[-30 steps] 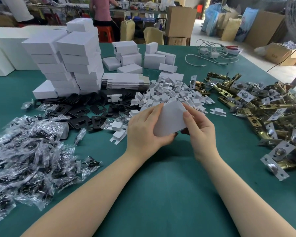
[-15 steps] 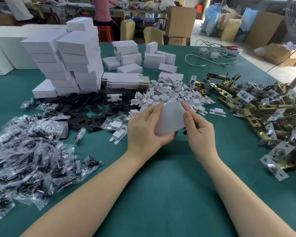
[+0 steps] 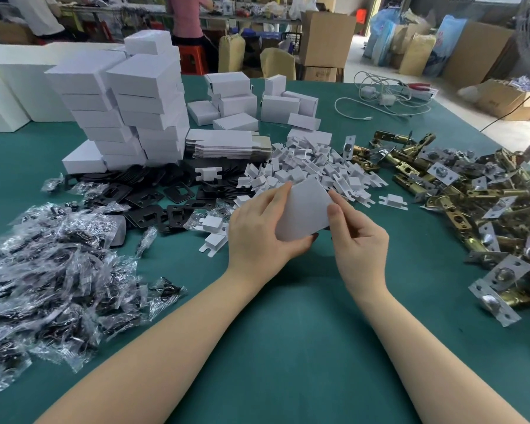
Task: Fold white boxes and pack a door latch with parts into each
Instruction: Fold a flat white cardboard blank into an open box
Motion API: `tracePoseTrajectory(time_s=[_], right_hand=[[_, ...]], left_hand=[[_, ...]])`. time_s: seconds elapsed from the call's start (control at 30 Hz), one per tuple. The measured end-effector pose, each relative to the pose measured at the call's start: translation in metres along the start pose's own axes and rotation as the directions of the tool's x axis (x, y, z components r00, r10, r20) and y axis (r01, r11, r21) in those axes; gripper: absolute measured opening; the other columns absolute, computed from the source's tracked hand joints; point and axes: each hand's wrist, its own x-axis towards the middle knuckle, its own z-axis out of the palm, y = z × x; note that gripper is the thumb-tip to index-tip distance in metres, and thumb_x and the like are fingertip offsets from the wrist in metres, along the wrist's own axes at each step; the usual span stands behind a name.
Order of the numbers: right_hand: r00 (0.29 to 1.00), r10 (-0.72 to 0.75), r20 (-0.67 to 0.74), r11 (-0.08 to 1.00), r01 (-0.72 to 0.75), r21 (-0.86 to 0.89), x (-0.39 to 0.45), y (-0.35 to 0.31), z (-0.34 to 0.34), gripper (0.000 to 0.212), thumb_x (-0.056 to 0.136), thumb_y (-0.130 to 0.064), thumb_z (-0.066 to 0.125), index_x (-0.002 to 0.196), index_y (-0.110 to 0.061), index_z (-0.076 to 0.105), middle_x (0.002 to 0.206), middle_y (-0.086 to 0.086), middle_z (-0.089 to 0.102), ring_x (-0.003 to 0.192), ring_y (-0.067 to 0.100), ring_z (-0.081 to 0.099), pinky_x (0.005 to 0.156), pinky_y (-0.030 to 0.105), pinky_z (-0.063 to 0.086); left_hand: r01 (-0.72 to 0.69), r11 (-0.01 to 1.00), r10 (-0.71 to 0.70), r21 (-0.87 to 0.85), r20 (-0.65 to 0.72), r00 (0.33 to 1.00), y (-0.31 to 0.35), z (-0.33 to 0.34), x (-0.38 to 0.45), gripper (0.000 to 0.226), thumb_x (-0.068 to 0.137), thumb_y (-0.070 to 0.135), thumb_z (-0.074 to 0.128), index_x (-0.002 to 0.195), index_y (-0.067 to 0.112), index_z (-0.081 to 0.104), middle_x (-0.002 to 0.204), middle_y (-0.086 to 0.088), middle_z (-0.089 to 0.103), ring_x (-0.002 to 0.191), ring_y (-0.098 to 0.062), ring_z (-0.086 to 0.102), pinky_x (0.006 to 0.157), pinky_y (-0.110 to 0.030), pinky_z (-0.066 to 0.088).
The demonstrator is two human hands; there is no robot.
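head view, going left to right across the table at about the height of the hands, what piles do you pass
clear plastic bags of parts → black plates → left hand → white box → right hand → brass door latches

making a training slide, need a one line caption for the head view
Both hands, left and right, grip a white box over the green table, door latches piled at right.

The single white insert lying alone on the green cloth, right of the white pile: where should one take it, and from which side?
Probably pinch the raised middle block of the white insert from above, finger and thumb across its near and far faces. Its notched end tabs seem to lie flat on the cloth, leaving little to grip. It lies apart from the pile of inserts, so the approach looks clear.
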Motion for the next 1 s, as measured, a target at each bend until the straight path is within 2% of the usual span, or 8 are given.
tracePoseTrajectory(time_s=[0.1, 0.27, 0.4, 0.53, 0.7, 0.77, 0.87, 1.0], right_hand=[[1.0, -0.015, 0.019, 1.0, 0.016, -0.022, 0.0, 0.001, -0.002, 0.028, 0.093, -0.022, 0.065, 0.11, -0.043, 0.064, 0.066, 0.001, 0.058, 0.06, 0.002, 0.035, 0.056, 0.013, 0.033], [0.994, -0.004, 0.106, 0.998, 0.012, -0.067, 0.006, 0.001, -0.004, 0.029, 0.095, -0.022, 0.062, 0.113, -0.044, 0.061, 0.075, -0.033, 0.065, 0.06, -0.006, 0.049, 0.062, 0.006, 0.039], [0.999, 0.031, 0.024, 0.999, -0.031, 0.01, 0.004, 0.002, -0.001, 0.026, 0.092, -0.019, 0.067, 0.108, -0.04, 0.067, 0.082, -0.025, 0.07, 0.075, -0.003, 0.057, 0.074, 0.019, 0.052], [0.995, -0.038, 0.092, 0.998, 0.043, -0.054, 0.005, 0.003, -0.004, 0.03, 0.092, -0.018, 0.066, 0.113, -0.039, 0.064, 0.072, -0.026, 0.065, 0.06, -0.005, 0.05, 0.061, 0.007, 0.04], [0.988, -0.067, 0.136, 0.986, 0.087, -0.143, 0.007, 0.003, -0.008, 0.03, 0.091, -0.011, 0.066, 0.121, -0.012, 0.067, 0.087, -0.024, 0.066, 0.069, -0.013, 0.057, 0.068, 0.003, 0.04], [0.987, -0.035, 0.157, 0.992, 0.053, -0.113, 0.009, 0.001, -0.009, 0.029, 0.091, -0.012, 0.067, 0.119, -0.022, 0.068, 0.078, -0.023, 0.065, 0.061, -0.008, 0.055, 0.063, 0.003, 0.039], [0.971, -0.027, 0.239, 0.983, 0.069, -0.17, 0.01, -0.001, -0.008, 0.043, 0.095, -0.017, 0.063, 0.121, -0.05, 0.052, 0.093, -0.027, 0.065, 0.074, -0.01, 0.056, 0.072, 0.005, 0.04], [0.948, -0.011, 0.319, 0.975, 0.081, -0.207, 0.012, 0.001, -0.009, 0.049, 0.097, -0.018, 0.06, 0.125, -0.054, 0.043, 0.089, -0.045, 0.059, 0.078, -0.008, 0.053, 0.072, 0.006, 0.039]], left_hand=[[0.015, 1.0, -0.015, 0.001, 0.0, 1.0, 0.0, 0.001, -0.001, 0.085, 0.061, 0.044, 0.083, 0.135, 0.011, 0.058, 0.125, -0.001, 0.064, 0.112, -0.023, 0.061, 0.094, -0.037, 0.042], [0.073, 0.997, -0.073, -0.005, 0.021, 0.997, 0.0, 0.002, 0.0, 0.086, 0.063, 0.048, 0.079, 0.138, 0.015, 0.055, 0.127, 0.002, 0.062, 0.114, -0.025, 0.06, 0.097, -0.046, 0.045], [0.092, 0.996, -0.091, -0.01, 0.032, 0.995, 0.001, 0.004, -0.002, 0.087, 0.064, 0.045, 0.084, 0.14, 0.016, 0.053, 0.131, 0.002, 0.06, 0.12, -0.023, 0.056, 0.1, -0.046, 0.043], [0.119, 0.992, -0.118, -0.04, 0.026, 0.993, -0.001, 0.002, -0.001, 0.087, 0.065, 0.046, 0.082, 0.14, 0.015, 0.052, 0.13, 0.001, 0.061, 0.118, -0.023, 0.057, 0.099, -0.048, 0.045], [0.072, 0.997, -0.072, 0.01, 0.019, 0.997, -0.001, 0.002, -0.001, 0.086, 0.064, 0.046, 0.081, 0.138, 0.012, 0.055, 0.128, -0.002, 0.062, 0.115, -0.027, 0.06, 0.097, -0.047, 0.045], [0.052, 0.999, -0.052, 0.017, -0.001, 0.999, -0.003, 0.001, 0.0, 0.085, 0.063, 0.046, 0.081, 0.137, 0.01, 0.056, 0.126, -0.003, 0.063, 0.113, -0.028, 0.061, 0.096, -0.047, 0.046], [-0.032, 0.999, 0.032, 0.031, 0.008, 0.999, -0.002, 0.002, 0.001, 0.084, 0.065, 0.044, 0.084, 0.135, 0.008, 0.057, 0.124, -0.006, 0.064, 0.109, -0.029, 0.063, 0.091, -0.048, 0.049], [-0.099, 0.994, 0.099, 0.044, -0.002, 0.995, -0.005, 0.002, 0.0, 0.08, 0.068, 0.049, 0.075, 0.133, 0.005, 0.059, 0.12, -0.009, 0.066, 0.103, -0.03, 0.065, 0.085, -0.048, 0.051]])
